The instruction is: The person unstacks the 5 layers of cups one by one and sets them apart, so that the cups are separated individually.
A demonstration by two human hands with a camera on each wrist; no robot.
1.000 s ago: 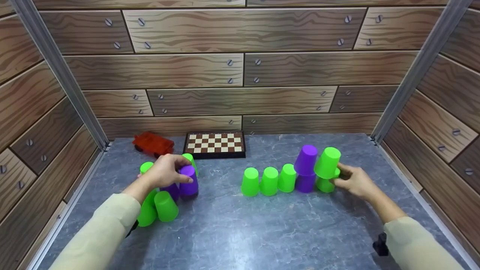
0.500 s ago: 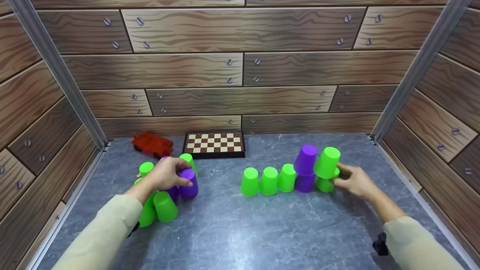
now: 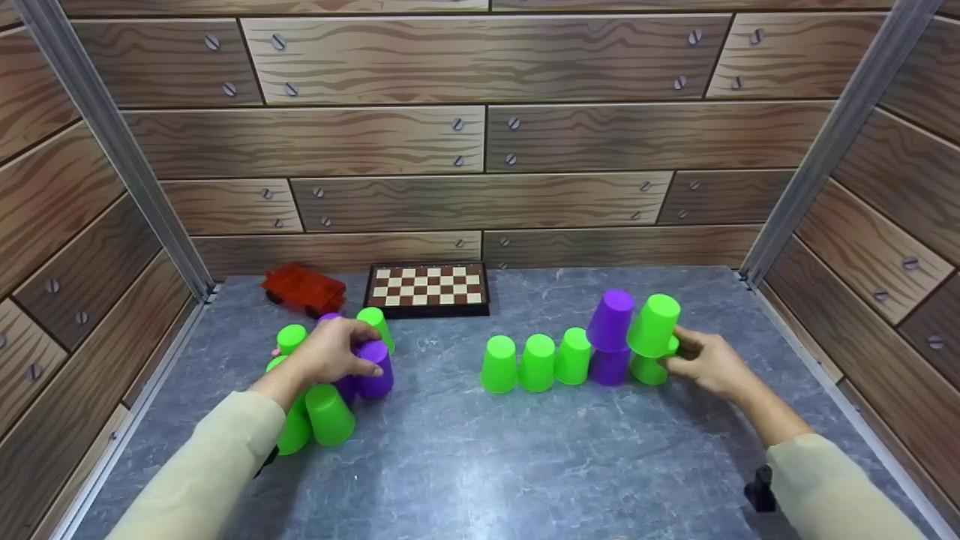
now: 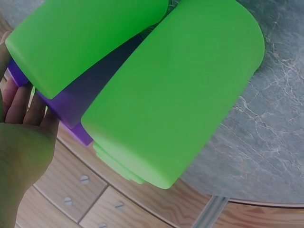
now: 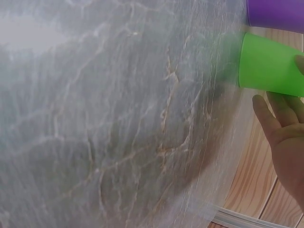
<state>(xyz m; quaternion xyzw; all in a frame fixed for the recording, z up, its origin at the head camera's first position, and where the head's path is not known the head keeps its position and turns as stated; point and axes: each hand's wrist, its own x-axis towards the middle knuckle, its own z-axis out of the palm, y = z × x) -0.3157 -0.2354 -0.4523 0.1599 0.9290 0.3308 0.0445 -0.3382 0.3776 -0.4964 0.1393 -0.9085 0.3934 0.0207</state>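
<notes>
In the head view, my left hand (image 3: 330, 351) pinches a purple cup (image 3: 377, 379), upside down, between thumb and fingers. Under and around that hand cluster several green cups and more purple ones, including a green cup (image 3: 330, 415) in front; the hand partly hides them. The left wrist view has a green cup (image 4: 175, 90) large in front and the left fingers reaching behind another. On the right, my right hand (image 3: 709, 365) grips a green cup (image 3: 649, 370), with a green cup (image 3: 655, 325) on top. Beside these, a purple cup (image 3: 611, 320) tops another purple one.
Three single green cups, the middle one (image 3: 538, 363), continue the row to the left of the purple stack. Near the back wall lie a checkered board (image 3: 427, 289) and a red toy car (image 3: 304, 290). Wood-patterned walls enclose the grey tabletop (image 3: 480, 465).
My left hand and the purple cup in it have come slightly down and nearer, and a purple cup behind the hand now shows. The right hand and its cups keep their place.
</notes>
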